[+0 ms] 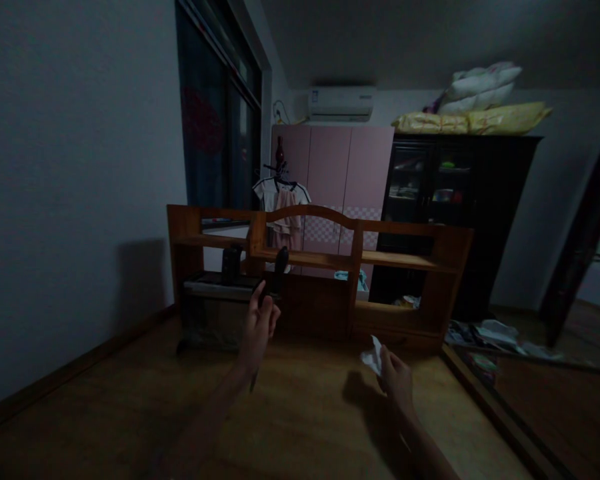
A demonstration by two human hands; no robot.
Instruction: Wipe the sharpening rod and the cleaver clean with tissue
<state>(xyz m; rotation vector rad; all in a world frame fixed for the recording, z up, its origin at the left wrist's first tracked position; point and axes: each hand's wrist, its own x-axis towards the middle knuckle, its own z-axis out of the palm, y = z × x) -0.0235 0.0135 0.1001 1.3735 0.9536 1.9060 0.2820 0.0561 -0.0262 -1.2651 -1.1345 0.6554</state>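
Observation:
My left hand (261,327) is closed around a slim dark tool (281,261) with a rounded upper end. It is raised in front of the wooden shelf unit (400,260). A thin dark tip shows below the wrist, perhaps the tool's other end; its exact kind is too dark to make out. Between the thumb and fingers of my right hand (396,379) is a crumpled white tissue (373,357), held above the wooden surface (300,420). The two hands are well apart.
A dark glass-like tank (213,317) stands at the shelf's left, with a black object (231,265) on top. Behind are a pink wardrobe (325,167) and a black cabinet (485,200). A raised wooden edge (485,413) runs along the right; a wall bounds the left.

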